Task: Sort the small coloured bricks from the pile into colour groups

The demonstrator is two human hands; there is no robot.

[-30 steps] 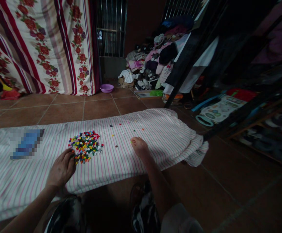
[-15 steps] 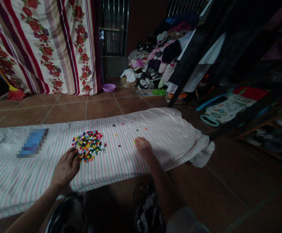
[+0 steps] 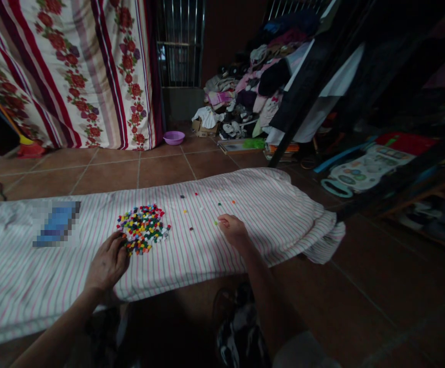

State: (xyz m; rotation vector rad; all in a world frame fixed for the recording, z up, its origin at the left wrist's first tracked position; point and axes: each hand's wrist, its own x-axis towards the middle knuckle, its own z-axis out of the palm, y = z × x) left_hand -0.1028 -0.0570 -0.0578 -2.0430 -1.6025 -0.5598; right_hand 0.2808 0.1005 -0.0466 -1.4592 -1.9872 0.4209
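Observation:
A pile of small multicoloured cubes (image 3: 143, 230) lies on a striped cloth (image 3: 207, 260). At the pile's near left edge rests my left hand (image 3: 109, 259), fingers bent and a little apart; their tips touch or nearly touch the cubes, and nothing is seen held. My right hand (image 3: 234, 231) is closed, thumb and fingers curled together, just right of a lime green cube (image 3: 215, 222) on the cloth. Beyond it are several single cubes spread apart, among them an orange cube (image 3: 233, 202), a yellow cube (image 3: 185, 211) and a dark brown cube (image 3: 191, 229).
A blurred blue flat item (image 3: 56, 225) lies on the cloth left of the pile. Past the cloth's far edge, a purple basin (image 3: 173, 138) stands on the tiled floor. A heap of clothes (image 3: 253, 87) is behind, with a dark post (image 3: 302, 97) and a toy panel (image 3: 364, 166) at right.
My right hand has drawn slightly right, off the lime green cube, which stays on the cloth. My left hand stays by the pile. The whole view has shifted a little.

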